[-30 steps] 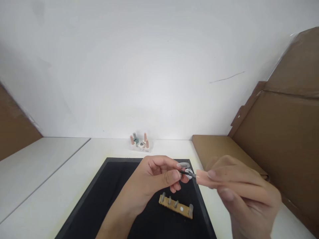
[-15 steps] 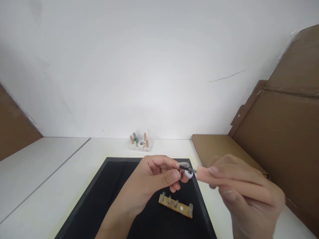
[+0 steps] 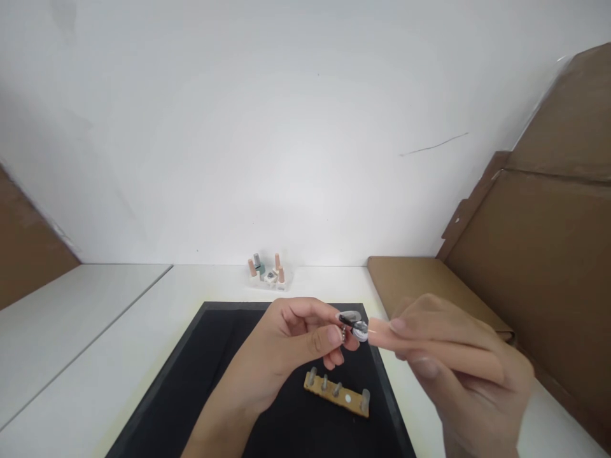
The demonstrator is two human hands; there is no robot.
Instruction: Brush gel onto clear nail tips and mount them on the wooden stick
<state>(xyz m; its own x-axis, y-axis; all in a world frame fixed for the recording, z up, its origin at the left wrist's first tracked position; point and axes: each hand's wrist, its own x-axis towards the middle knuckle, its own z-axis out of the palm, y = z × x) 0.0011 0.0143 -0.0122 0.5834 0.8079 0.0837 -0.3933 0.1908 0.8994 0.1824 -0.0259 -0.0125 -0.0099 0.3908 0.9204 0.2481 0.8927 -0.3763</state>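
Observation:
My left hand (image 3: 291,346) pinches a small stand with a grey artificial nail tip (image 3: 350,316) on it, held above the black mat (image 3: 200,381). My right hand (image 3: 458,369) grips a peach-coloured polish brush cap (image 3: 382,332), and its dark brush touches the nail tip. Below the hands, on the mat, lies a wooden holder (image 3: 338,394) with several grey nail tips standing on pegs.
Several small nail polish bottles (image 3: 266,271) stand in a clear tray at the back of the white table (image 3: 95,356), by the wall. Brown cardboard (image 3: 539,254) rises on the right, with a flat piece (image 3: 420,283) beside the mat.
My right hand has shifted a little left, bringing the brush further over the nail tip. My left hand has stayed almost still.

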